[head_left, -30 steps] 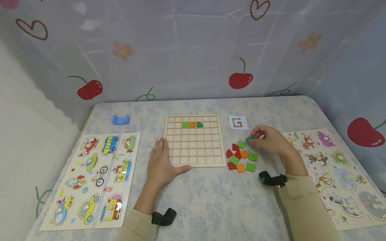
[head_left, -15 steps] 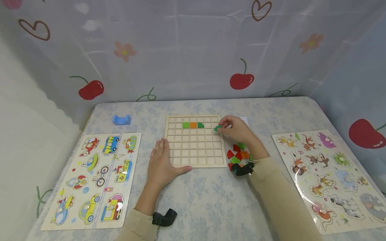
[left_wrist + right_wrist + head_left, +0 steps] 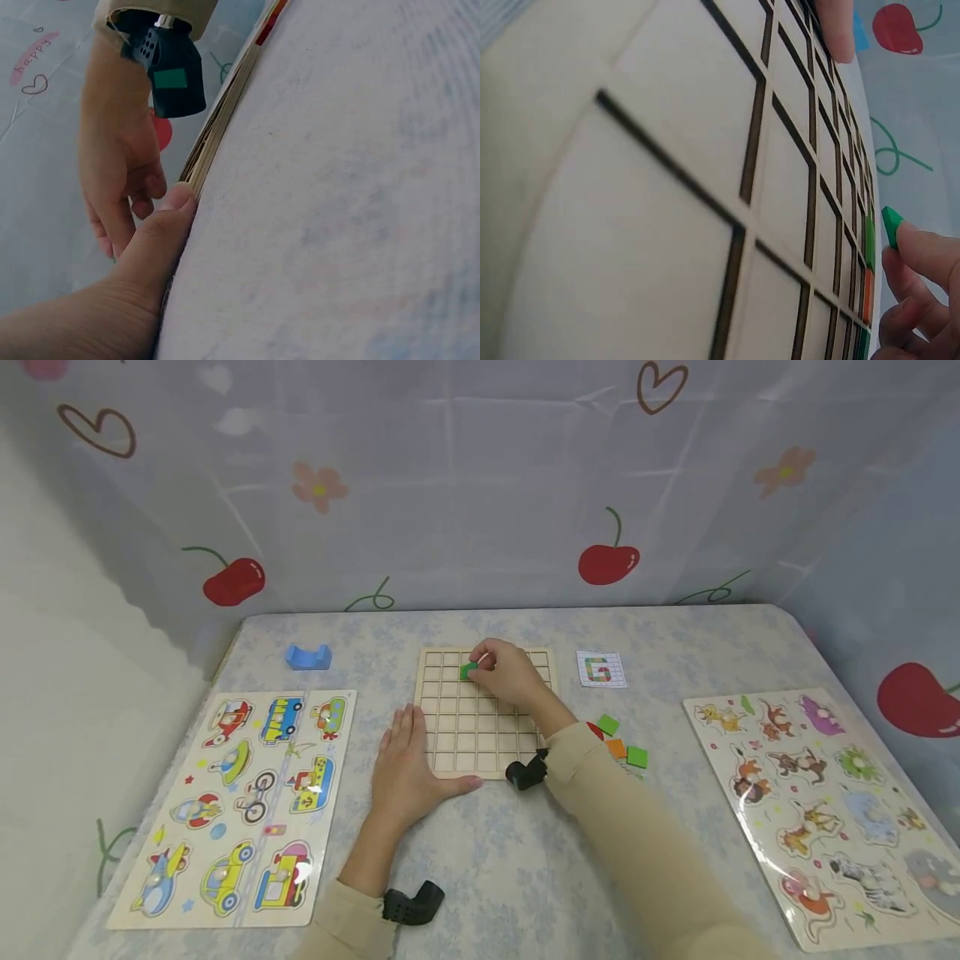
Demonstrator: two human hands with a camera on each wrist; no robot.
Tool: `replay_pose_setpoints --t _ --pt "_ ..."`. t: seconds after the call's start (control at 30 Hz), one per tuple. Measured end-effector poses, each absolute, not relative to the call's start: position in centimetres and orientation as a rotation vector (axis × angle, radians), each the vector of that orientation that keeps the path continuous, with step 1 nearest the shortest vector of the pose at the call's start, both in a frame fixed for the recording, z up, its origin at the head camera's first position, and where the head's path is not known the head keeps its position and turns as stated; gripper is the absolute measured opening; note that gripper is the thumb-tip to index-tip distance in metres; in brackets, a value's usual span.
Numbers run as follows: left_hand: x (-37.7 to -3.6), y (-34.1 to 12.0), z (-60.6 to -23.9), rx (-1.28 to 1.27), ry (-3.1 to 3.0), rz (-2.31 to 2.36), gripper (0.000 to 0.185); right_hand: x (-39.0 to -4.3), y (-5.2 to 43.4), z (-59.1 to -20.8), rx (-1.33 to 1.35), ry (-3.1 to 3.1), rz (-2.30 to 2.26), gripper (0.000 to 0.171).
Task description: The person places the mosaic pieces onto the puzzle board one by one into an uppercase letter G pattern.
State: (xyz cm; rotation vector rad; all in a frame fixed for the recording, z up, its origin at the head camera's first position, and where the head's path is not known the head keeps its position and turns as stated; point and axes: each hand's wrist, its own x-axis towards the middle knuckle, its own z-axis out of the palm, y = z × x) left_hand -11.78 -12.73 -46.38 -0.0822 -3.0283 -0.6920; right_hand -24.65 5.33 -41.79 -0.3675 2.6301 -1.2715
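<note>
A wooden grid board (image 3: 480,735) lies mid-table. My right hand (image 3: 480,667) reaches over its far rows and pinches a small green piece (image 3: 891,225) just above the board. Beneath it a green tile (image 3: 870,244) and an orange tile (image 3: 868,294) sit in the grid; the hand hides most of that row in the head view. My left hand (image 3: 401,752) lies flat on the table, its thumb (image 3: 174,204) against the board's front left edge (image 3: 225,105). Loose green, orange and red pieces (image 3: 621,742) lie right of the board.
A pattern card (image 3: 601,668) lies beyond the loose pieces. A blue block (image 3: 308,657) stands far left. A vehicle puzzle board (image 3: 240,802) lies on the left, an animal puzzle board (image 3: 825,802) on the right. Curtains close the table's back and sides.
My right hand picked a green piece from the pile and carried it left across the board to the far row beside the placed tiles. The left hand stayed put.
</note>
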Motion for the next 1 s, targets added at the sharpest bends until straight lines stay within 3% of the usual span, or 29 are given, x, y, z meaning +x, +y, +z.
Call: replay_pose_setpoints --t 0.33,1.0 --pt "-11.7 -12.7 -46.5 -0.086 -3.018 -0.696 0.143 -24.8 2.3 -42.3 -0.361 2.699 -1.127 0.018" --pt "-11.7 -12.9 -46.6 -0.097 -3.007 -0.676 0.142 -25.2 1.7 -42.3 -0.399 2.768 -0.972 0.018"
